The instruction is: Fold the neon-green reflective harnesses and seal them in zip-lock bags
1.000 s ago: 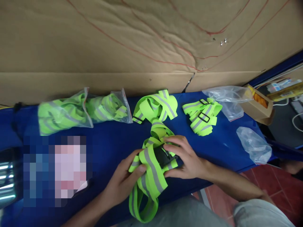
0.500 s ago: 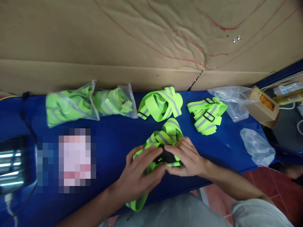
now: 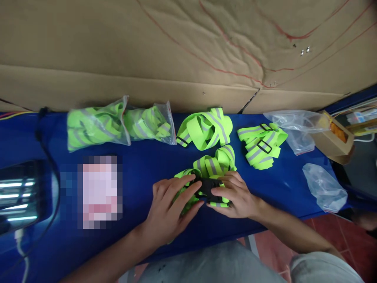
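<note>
A neon green strap with grey stripes (image 3: 212, 165) lies bunched near the front of the blue table, and its black buckle (image 3: 208, 188) is between my hands. My left hand (image 3: 173, 204) holds the buckle's left side, thumb and fingertips on it. From the right, my right hand (image 3: 235, 195) grips the buckle and the webbing beside it, fingers bent. Behind them rests a coiled green strap (image 3: 206, 127). Another folded strap with black sliders (image 3: 263, 145) sits to its right.
Two clear bags of green straps (image 3: 97, 126) (image 3: 151, 122) stand at the back left. Empty plastic bags (image 3: 324, 188) and a cardboard box (image 3: 334, 141) are on the right. A dark device (image 3: 25, 196) with cables and a blurred pale item (image 3: 100, 190) are on the left.
The view has shifted slightly, moving things rightward. The black buckle shows more plainly between my hands, and the strap's hanging loop at the front is less visible.
</note>
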`<action>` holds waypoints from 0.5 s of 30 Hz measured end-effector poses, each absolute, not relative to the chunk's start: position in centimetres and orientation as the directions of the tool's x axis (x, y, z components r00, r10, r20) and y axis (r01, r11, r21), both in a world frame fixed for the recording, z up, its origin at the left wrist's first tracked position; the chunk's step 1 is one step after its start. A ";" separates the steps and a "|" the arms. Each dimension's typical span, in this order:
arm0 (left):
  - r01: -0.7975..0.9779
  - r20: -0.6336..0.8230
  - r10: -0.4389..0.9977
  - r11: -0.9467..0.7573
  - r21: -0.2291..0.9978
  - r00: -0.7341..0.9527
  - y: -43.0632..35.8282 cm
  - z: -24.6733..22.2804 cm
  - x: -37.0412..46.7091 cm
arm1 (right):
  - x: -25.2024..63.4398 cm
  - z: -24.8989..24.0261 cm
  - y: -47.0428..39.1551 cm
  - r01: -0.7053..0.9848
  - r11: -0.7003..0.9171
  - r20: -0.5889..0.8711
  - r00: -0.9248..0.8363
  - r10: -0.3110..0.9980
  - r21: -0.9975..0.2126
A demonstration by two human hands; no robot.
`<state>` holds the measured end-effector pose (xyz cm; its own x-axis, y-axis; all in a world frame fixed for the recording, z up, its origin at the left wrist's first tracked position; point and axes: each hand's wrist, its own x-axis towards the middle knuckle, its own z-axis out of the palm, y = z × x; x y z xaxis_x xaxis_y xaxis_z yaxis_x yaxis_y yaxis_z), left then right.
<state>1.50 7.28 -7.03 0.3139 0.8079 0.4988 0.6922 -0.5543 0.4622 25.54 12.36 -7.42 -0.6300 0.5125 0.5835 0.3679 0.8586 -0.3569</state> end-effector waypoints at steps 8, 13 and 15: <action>0.648 0.444 0.831 -0.546 0.531 0.335 8.0 -6.9 1.0 | 25.7 -7.5 12.4 0.273 0.843 0.519 -0.688 0.508 -0.464; 0.622 0.505 0.771 -0.623 0.474 0.388 8.5 -7.4 0.7 | 25.2 -7.3 11.9 0.315 0.836 0.493 -0.693 0.526 -0.449; 0.660 0.546 0.721 -0.661 0.357 0.427 8.5 -7.3 0.8 | 24.8 -6.8 11.5 0.412 0.852 0.493 -0.694 0.524 -0.324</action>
